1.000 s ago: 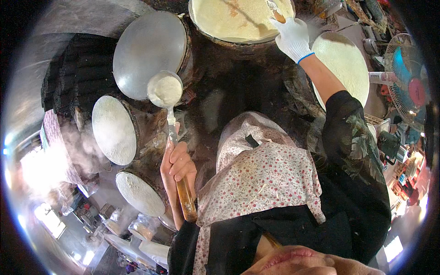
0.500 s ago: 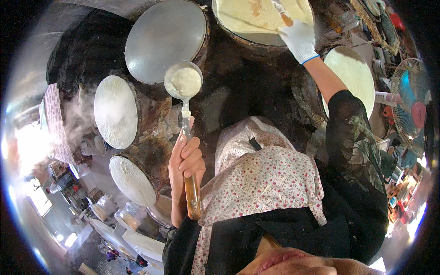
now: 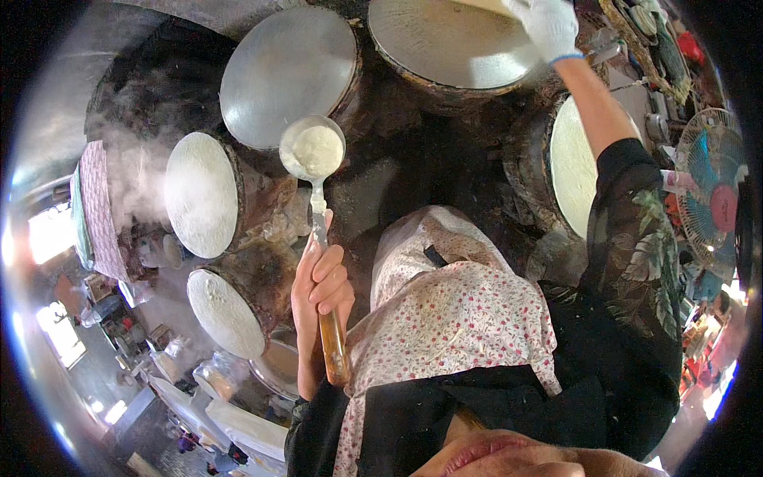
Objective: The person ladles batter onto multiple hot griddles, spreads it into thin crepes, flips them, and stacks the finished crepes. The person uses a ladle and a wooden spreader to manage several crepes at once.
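My bare left hand (image 3: 322, 278) is closed round the wooden handle of a metal ladle (image 3: 294, 159), whose bowl holds pale, thick batter (image 3: 316, 151). The bowl is level with the lower edge of a bare round griddle (image 3: 286, 75). At the top of the view, my right hand (image 3: 550, 28), in a white knit glove, reaches over a second round griddle (image 3: 445, 48). Its fingers are bent at the edge of a pale thin pancake (image 3: 486, 4), cut off by the picture's upper rim. What those fingers grip is hidden.
Pale rounds cover the griddle at left (image 3: 203, 195), the lower-left griddle (image 3: 226, 314) and the right griddle (image 3: 574, 171). Steam rises at left. A standing fan (image 3: 711, 199) is at far right. A flowered apron (image 3: 461, 310) covers my front.
My right hand has moved up and right. The pancake has come off most of the second griddle, baring its surface, and the scraper's orange handle no longer shows. The ladle has barely shifted.
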Available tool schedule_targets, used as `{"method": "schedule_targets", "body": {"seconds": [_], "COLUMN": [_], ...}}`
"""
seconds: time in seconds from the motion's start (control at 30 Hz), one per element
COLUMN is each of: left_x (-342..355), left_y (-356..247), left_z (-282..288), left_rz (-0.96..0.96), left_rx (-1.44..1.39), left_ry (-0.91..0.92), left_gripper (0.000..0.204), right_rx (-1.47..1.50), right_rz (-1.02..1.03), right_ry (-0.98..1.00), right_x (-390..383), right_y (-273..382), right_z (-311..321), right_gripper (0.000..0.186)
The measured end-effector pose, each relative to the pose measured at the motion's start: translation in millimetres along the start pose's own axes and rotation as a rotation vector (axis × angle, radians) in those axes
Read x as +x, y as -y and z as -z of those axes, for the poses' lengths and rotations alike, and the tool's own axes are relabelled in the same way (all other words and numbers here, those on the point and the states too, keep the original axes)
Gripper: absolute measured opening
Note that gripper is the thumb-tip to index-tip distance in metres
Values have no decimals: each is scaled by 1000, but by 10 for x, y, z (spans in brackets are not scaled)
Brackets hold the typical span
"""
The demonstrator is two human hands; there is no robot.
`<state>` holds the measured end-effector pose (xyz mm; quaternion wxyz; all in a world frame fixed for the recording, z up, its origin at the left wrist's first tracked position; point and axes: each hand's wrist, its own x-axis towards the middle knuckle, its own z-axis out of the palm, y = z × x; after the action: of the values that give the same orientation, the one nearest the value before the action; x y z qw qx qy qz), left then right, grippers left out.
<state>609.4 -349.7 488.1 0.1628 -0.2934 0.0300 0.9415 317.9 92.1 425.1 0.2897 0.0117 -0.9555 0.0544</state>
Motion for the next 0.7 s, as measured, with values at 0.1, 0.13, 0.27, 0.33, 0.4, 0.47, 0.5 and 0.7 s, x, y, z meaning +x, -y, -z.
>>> {"method": "schedule_targets", "body": {"seconds": [0.1,0.13,0.27,0.33,0.4,0.47,0.5,0.7], "left_x": [-30,-32,20,93,191,317,395,666], "left_y": [12,12,-37,-95,-169,-249,-287,-408], "left_z": [2,10,79,124,163,177,171,-9], "left_rz": [-25,-12,35,26,98,193,196,268], "left_rx": [60,41,32,106,114,123,157,244], "left_ry": [-41,-28,-10,-28,65,175,137,83], "left_gripper": [45,45,46,46,50,52,52,52], "right_rx": [129,-40,-25,29,156,705,941,446], "right_rz": [-96,33,62,81,-107,-527,-752,-463], "right_ry": [-78,-83,-118,-67,-13,37,-19,365], "right_x": [366,394,103,-191,-461,-567,-597,-924], "right_y": [105,140,343,400,441,351,290,-279], "right_z": [457,647,1392,1733,1963,2120,2185,2425], "right_gripper": [23,23,19,22,29,29,29,15]}}
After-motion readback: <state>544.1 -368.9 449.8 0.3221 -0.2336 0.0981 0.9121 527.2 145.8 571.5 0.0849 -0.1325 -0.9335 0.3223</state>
